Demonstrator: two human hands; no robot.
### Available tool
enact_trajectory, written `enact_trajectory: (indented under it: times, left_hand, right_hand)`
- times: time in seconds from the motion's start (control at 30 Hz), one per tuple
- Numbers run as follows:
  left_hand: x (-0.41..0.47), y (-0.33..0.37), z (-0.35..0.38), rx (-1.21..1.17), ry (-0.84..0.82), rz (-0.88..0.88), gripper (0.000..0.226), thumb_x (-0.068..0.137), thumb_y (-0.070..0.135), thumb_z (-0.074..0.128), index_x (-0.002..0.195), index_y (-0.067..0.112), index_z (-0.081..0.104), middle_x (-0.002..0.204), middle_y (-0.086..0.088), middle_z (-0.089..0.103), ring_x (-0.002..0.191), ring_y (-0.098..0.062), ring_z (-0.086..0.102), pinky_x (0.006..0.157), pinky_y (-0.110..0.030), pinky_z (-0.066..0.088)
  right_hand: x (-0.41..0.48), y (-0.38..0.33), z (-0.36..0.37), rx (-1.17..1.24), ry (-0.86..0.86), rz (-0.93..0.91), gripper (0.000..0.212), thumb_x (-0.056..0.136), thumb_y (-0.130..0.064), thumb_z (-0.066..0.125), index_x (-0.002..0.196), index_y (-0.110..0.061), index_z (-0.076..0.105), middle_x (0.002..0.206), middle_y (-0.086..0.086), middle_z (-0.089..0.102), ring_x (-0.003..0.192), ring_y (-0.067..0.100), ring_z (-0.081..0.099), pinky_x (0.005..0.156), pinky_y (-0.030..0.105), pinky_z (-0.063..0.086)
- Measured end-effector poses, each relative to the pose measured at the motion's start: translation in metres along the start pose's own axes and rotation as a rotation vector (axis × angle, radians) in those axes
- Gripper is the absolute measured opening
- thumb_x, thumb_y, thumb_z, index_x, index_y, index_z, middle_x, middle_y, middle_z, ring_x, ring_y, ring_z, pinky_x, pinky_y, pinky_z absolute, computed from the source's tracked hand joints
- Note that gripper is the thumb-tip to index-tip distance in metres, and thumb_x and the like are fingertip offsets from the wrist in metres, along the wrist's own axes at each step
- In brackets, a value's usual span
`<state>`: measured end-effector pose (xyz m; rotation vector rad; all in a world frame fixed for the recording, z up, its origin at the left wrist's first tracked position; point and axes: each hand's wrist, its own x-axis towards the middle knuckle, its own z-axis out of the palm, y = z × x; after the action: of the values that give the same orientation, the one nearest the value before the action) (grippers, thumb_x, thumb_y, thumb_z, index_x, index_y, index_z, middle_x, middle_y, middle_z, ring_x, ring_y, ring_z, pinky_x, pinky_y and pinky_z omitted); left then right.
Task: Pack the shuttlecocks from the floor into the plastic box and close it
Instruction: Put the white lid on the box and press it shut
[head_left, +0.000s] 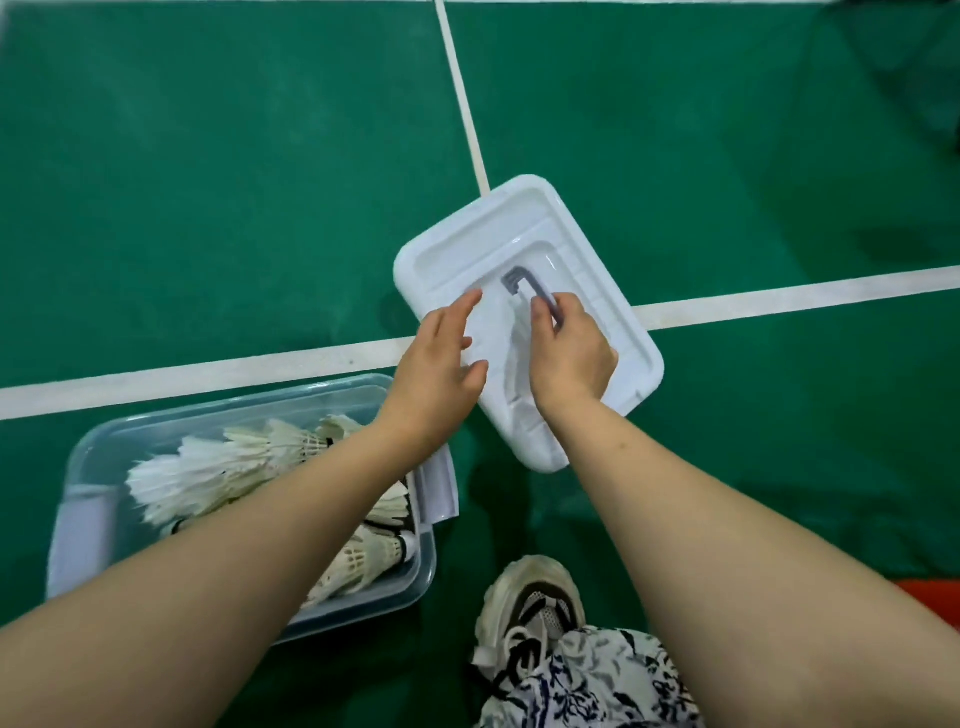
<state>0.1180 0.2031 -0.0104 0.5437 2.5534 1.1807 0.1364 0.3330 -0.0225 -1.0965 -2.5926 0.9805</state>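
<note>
The plastic box (249, 404) is clear, rectangular and uncovered, sitting on the floor beneath the left forearm, below and to the left of both hands. White feather shuttlecocks (208, 478) fill it, lying on their sides in overlapping rows. The box's white lid (519, 228) is apart from it, turned at an angle directly under the hands, recessed top facing up. The right hand (569, 358) grips its grey handle (519, 280); the left hand (441, 364) spreads over its left edge.
</note>
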Motion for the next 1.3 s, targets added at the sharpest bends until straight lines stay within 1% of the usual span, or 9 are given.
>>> enact_trajectory:
  times: [0.1,0.23,0.37,0.5,0.6,0.67,0.8,1.17,1.3]
  left_hand:
    - [-0.013,0.004,-0.032,0.046,0.106,0.052,0.062,0.086,0.008,0.056,0.141,0.020,0.032,0.136,-0.005,0.041,0.112,-0.017,0.053,0.082,-0.015,0.035]
    - [-0.033,0.004,-0.077,0.157,0.299,0.007,0.057,0.085,0.013,0.056,0.138,0.020,0.037,0.129,-0.006,0.048,0.107,-0.027,0.053,0.092,-0.045,0.043]
    - [-0.067,-0.008,-0.115,0.162,0.441,-0.085,0.052,0.084,0.015,0.056,0.134,0.021,0.041,0.125,-0.005,0.051,0.102,-0.029,0.055,0.089,-0.047,0.045]
    - [-0.112,-0.030,-0.142,0.169,0.498,-0.192,0.048,0.086,0.015,0.053,0.132,0.021,0.041,0.123,-0.005,0.051,0.098,-0.028,0.056,0.088,-0.043,0.046]
    - [-0.148,-0.042,-0.148,0.142,0.475,-0.311,0.045,0.089,0.017,0.049,0.132,0.024,0.039,0.114,-0.001,0.052,0.088,-0.023,0.053,0.077,-0.033,0.044]
    - [-0.167,-0.046,-0.145,0.138,0.445,-0.372,0.044,0.091,0.017,0.047,0.133,0.024,0.037,0.111,0.000,0.053,0.086,-0.018,0.049,0.073,-0.030,0.040]
    - [-0.191,-0.054,-0.137,0.151,0.391,-0.422,0.043,0.090,0.016,0.046,0.132,0.021,0.039,0.112,-0.003,0.055,0.097,-0.023,0.054,0.081,-0.035,0.044]
    - [-0.194,-0.077,-0.132,0.442,0.251,-0.417,0.031,0.092,0.022,0.039,0.119,0.024,0.052,0.120,0.001,0.053,0.112,-0.022,0.043,0.091,-0.035,0.035]
    - [-0.192,-0.091,-0.130,0.451,0.266,-0.447,0.032,0.091,0.023,0.042,0.121,0.023,0.051,0.127,0.002,0.046,0.121,-0.020,0.037,0.098,-0.033,0.029]
  right_hand:
    - [-0.007,-0.036,-0.007,0.025,0.003,-0.132,0.029,0.096,-0.047,0.037,0.087,-0.026,0.055,0.083,-0.001,0.065,0.082,0.024,0.058,0.086,0.032,0.031]
    - [-0.027,-0.087,-0.015,-0.059,-0.061,-0.347,0.031,0.095,-0.049,0.040,0.076,-0.024,0.045,0.079,0.004,0.064,0.081,0.028,0.057,0.084,0.037,0.035]
    - [-0.059,-0.125,-0.010,-0.143,-0.113,-0.484,0.033,0.095,-0.046,0.042,0.072,-0.022,0.043,0.086,0.007,0.068,0.082,0.029,0.056,0.073,0.031,0.028]
    - [-0.100,-0.150,0.002,-0.169,-0.184,-0.591,0.037,0.093,-0.047,0.044,0.067,-0.021,0.045,0.076,0.004,0.061,0.071,0.026,0.050,0.063,0.029,0.027]
    - [-0.128,-0.156,0.010,-0.236,-0.272,-0.710,0.032,0.091,-0.044,0.046,0.071,-0.021,0.052,0.070,0.000,0.055,0.070,0.024,0.052,0.053,0.029,0.028]
    - [-0.143,-0.152,0.017,-0.321,-0.321,-0.784,0.033,0.091,-0.046,0.045,0.076,-0.020,0.058,0.076,0.001,0.063,0.074,0.025,0.058,0.056,0.028,0.033]
    - [-0.162,-0.138,0.026,-0.417,-0.398,-0.777,0.040,0.091,-0.055,0.042,0.079,-0.020,0.058,0.084,0.004,0.067,0.081,0.027,0.061,0.060,0.029,0.038]
    - [-0.165,-0.126,0.043,-0.586,-0.493,-0.816,0.044,0.088,-0.059,0.045,0.066,-0.022,0.048,0.068,-0.004,0.051,0.082,0.024,0.060,0.060,0.027,0.034]
    - [-0.165,-0.121,0.055,-0.574,-0.478,-0.854,0.040,0.090,-0.056,0.044,0.069,-0.021,0.047,0.075,0.002,0.063,0.083,0.025,0.061,0.060,0.028,0.032]
